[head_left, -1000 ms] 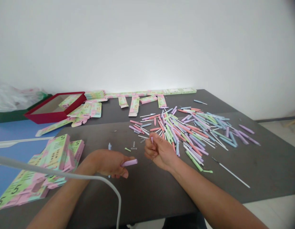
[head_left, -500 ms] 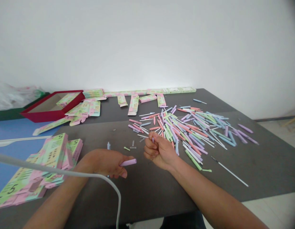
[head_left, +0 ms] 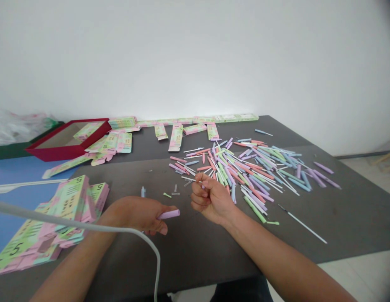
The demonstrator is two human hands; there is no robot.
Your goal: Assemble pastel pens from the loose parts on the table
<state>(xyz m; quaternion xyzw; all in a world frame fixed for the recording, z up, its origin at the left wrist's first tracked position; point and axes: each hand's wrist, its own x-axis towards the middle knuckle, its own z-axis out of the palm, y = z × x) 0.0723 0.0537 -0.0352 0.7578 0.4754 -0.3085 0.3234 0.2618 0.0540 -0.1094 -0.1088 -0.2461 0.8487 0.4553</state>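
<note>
My left hand (head_left: 141,214) rests on the dark table (head_left: 195,247) with its fingers closed round a pink pen barrel (head_left: 170,214) that points right. A hand's width to the right, my right hand (head_left: 211,198) is curled into a fist, pinching a small purple piece whose tip barely shows at its top. Just beyond the right hand lies a wide heap of pastel pen parts (head_left: 248,167), pink, green, blue and purple, with thin white refills among them.
Flat printed cartons (head_left: 56,214) are stacked at the left, more (head_left: 177,136) lie along the far edge. A red tray (head_left: 67,138) stands at back left. A grey cable (head_left: 87,228) crosses my left forearm. A lone white refill (head_left: 303,224) lies at right.
Both hands have kept their grip and place. The view has shifted slightly, nothing else has moved.
</note>
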